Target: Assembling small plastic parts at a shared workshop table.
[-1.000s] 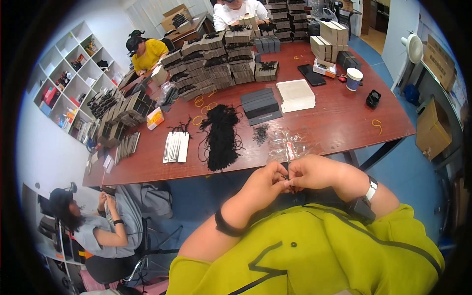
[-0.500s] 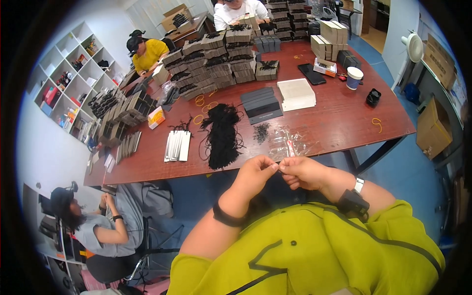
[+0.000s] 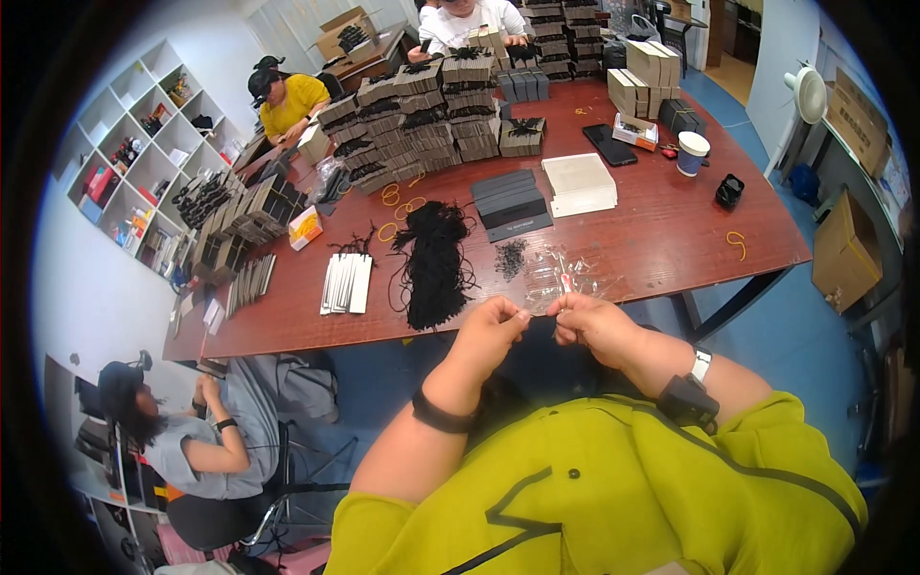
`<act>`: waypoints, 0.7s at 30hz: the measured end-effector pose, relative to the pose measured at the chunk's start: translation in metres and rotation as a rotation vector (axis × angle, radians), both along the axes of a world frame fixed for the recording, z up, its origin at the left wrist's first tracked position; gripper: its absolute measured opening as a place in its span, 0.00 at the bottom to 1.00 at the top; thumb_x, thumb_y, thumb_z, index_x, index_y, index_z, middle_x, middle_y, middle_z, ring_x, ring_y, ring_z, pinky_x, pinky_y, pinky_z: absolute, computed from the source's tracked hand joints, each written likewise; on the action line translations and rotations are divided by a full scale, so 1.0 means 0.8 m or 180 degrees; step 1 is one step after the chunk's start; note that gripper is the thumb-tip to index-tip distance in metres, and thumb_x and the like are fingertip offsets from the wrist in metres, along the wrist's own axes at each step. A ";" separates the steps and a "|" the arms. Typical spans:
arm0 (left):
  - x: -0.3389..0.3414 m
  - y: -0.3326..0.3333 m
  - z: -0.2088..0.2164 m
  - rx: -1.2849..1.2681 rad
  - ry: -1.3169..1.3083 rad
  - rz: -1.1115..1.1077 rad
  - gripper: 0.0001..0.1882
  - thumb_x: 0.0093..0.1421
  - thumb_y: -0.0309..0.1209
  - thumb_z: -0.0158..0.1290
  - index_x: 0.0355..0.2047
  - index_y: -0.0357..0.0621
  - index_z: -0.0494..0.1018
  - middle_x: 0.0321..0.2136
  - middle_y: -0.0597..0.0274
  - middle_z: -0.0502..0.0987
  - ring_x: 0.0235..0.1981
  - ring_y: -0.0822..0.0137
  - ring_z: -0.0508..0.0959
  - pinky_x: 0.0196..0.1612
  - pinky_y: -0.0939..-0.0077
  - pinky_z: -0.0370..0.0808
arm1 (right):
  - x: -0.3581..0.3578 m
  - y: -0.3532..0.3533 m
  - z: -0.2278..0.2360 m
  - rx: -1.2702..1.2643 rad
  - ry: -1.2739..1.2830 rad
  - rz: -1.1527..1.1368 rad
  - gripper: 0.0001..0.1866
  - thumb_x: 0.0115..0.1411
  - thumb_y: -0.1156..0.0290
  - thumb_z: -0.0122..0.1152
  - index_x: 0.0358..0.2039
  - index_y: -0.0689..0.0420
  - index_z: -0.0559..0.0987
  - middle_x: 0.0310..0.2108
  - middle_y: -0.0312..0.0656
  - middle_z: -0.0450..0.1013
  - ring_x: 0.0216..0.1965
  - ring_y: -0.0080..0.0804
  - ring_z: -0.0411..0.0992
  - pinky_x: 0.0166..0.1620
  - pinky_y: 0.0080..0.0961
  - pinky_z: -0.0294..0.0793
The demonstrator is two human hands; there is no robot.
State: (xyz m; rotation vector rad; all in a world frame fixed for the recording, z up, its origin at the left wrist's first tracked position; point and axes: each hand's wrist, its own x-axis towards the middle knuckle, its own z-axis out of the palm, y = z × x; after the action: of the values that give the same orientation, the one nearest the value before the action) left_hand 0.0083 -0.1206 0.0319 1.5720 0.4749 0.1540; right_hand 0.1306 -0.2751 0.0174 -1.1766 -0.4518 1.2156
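Observation:
Just past the table's near edge, my left hand (image 3: 491,331) is closed in a pinch. Beside it my right hand (image 3: 592,321) pinches too, thumb against fingers, with a small gap between the two hands. Whatever either holds is too small to make out. A crinkled clear plastic bag (image 3: 599,280) with a small red and white piece in it lies beyond my right hand. To its left is a scatter of tiny black pieces (image 3: 510,259). A bundle of black cords (image 3: 433,273) lies farther left, beside white tags (image 3: 345,285) with black strings.
Dark grey cards (image 3: 511,204) and off-white cards (image 3: 580,184) lie mid-table. Behind them rise tall stacks of tied cards (image 3: 422,110). A phone (image 3: 609,145), a paper cup (image 3: 692,153) and a black object (image 3: 729,191) are at the right. Three people sit around the table.
My hands, fingertips together before, have drawn slightly apart, the left moving left and the right a little to the right. The person across the table has shifted their hands.

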 end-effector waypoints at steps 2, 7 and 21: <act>0.003 -0.001 -0.005 -0.0083 -0.0002 0.0000 0.05 0.60 0.29 0.51 0.27 0.43 0.69 0.22 0.68 0.72 0.21 0.78 0.67 0.25 0.85 0.63 | 0.000 -0.001 0.004 0.0123 -0.0144 -0.0022 0.05 0.61 0.70 0.47 0.38 0.54 0.68 0.19 0.31 0.61 0.20 0.20 0.57 0.22 0.19 0.57; 0.005 -0.004 -0.016 -0.0423 -0.0028 0.0183 0.06 0.61 0.30 0.50 0.27 0.44 0.68 0.22 0.68 0.71 0.21 0.77 0.68 0.25 0.84 0.64 | 0.007 -0.006 0.023 -0.0503 -0.0421 0.0106 0.07 0.62 0.69 0.48 0.39 0.55 0.68 0.21 0.33 0.64 0.20 0.21 0.59 0.22 0.18 0.58; 0.012 -0.013 -0.045 -0.1074 0.0093 0.0510 0.06 0.61 0.29 0.49 0.27 0.45 0.68 0.22 0.67 0.71 0.21 0.76 0.69 0.25 0.82 0.67 | 0.012 -0.015 0.045 -0.0897 -0.4339 -0.0058 0.07 0.50 0.74 0.57 0.28 0.64 0.71 0.28 0.54 0.71 0.34 0.53 0.70 0.40 0.38 0.69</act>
State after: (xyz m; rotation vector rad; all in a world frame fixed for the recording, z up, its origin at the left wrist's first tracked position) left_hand 0.0180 -0.1310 -0.0043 1.2075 0.6166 0.1640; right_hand 0.1402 -0.2874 0.0533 -2.1597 -1.2731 0.2795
